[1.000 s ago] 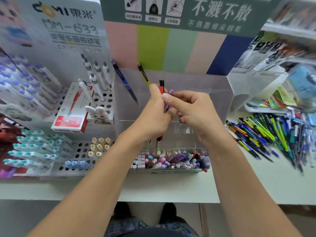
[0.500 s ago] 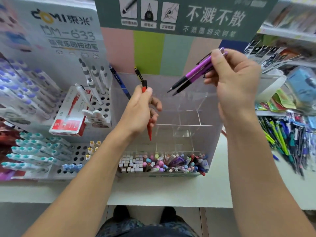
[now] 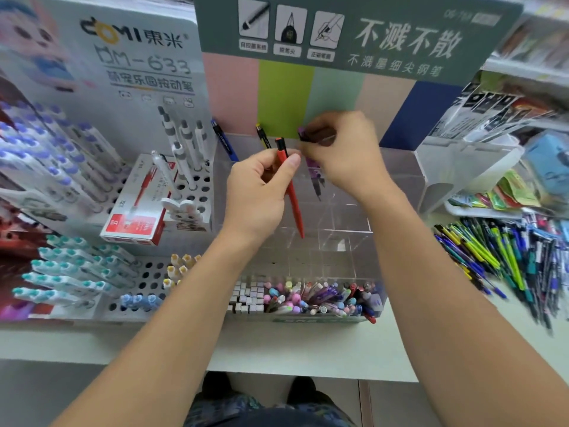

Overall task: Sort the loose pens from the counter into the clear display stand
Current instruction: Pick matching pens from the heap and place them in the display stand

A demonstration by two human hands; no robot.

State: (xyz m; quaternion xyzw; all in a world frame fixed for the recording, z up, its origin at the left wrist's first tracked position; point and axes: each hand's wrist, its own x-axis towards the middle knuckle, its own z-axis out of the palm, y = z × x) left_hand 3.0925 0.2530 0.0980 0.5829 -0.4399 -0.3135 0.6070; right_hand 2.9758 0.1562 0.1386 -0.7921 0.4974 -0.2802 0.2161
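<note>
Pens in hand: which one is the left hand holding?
The red pen, gripped in the left hand, tip down over the clear stand. The purple pens are in the right hand.

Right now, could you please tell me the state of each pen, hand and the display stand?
Left hand: grips the red pen.
Red pen: held tip down over the stand.
Right hand: pinches the purple pens.
Purple pens: tips lowered into a rear compartment.
Clear display stand: upright, mostly unfilled.
Loose pens: piled on the counter.
</note>
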